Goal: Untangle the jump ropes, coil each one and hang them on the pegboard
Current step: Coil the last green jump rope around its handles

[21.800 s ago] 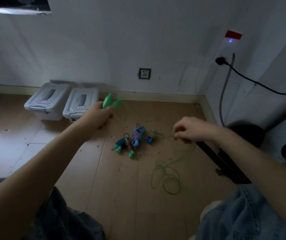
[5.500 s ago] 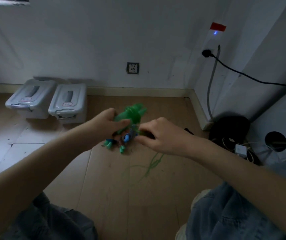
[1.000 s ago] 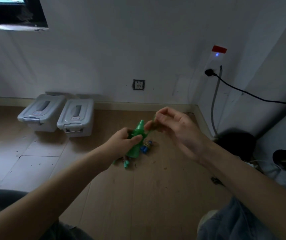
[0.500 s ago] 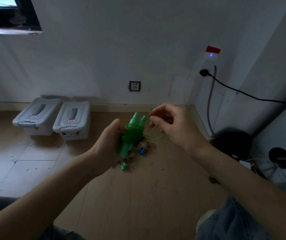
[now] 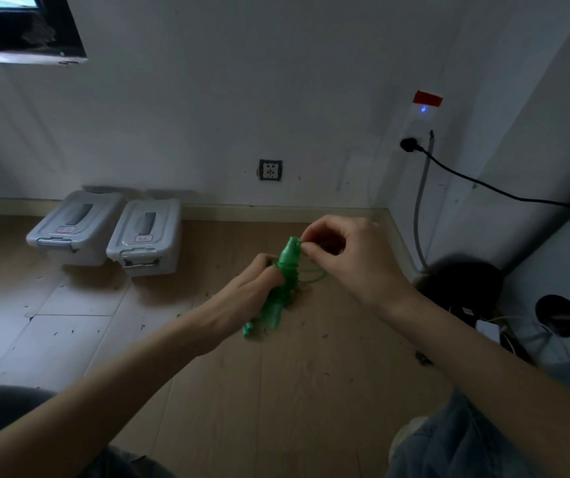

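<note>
In the head view we see the left hand [image 5: 252,291] gripping the green plastic jump-rope handles [image 5: 285,270], its fingers curled round them and holding them upright above the wooden plank floor [image 5: 276,391]. The right hand [image 5: 349,260] pinches the thin green cord [image 5: 313,272] with thumb and forefinger, just at the top of the handles; a short loop of cord hangs beside them. More green handle ends [image 5: 248,330] show below the left hand. Two grey lidded plastic boxes [image 5: 111,229] stand near the wall [image 5: 207,115].
</note>
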### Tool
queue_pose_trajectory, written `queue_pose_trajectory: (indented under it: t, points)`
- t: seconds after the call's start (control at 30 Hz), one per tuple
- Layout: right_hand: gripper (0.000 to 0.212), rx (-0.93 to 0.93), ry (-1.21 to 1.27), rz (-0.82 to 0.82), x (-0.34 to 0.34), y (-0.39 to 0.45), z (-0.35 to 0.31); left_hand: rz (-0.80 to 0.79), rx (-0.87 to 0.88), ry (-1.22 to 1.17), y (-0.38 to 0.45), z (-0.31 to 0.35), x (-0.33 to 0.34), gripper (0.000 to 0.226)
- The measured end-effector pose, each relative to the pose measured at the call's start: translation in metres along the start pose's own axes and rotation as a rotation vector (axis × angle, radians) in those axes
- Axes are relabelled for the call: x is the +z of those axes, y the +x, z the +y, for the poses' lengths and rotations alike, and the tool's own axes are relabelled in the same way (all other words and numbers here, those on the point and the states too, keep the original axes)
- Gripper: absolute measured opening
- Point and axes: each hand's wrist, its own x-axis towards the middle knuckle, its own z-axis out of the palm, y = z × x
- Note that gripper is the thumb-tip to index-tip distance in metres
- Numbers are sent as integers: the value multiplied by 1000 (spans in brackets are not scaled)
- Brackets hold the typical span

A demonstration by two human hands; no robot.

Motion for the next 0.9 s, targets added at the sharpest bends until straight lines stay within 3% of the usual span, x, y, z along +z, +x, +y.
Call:
queue_pose_trajectory:
  t: [0.1,0.27,0.47,0.53,0.63,0.73,0.9]
  points:
    - [6,137,140,35,6,-3,3,1,109,85,0,-3,5,7]
    - [10,520,687,45,17,-7,8,51,283,567,-4,-10,6,52]
    - [10,569,938,38,17,-9,12,143,388,758,-2,-9,1,60]
    - [8,546,836,-13,16,-10,11,177,396,890,-3,-10,0,60]
    - [24,286,354,-21,17,-12,12,157,431,1046,-3,-15,1,60]
    - [15,87,10,-111,17,-14,14,121,429,1063,-4,-19,-2,56]
    - [11,-55,-404,-37,28,-18,18,86,317,964,0,-25,6,49]
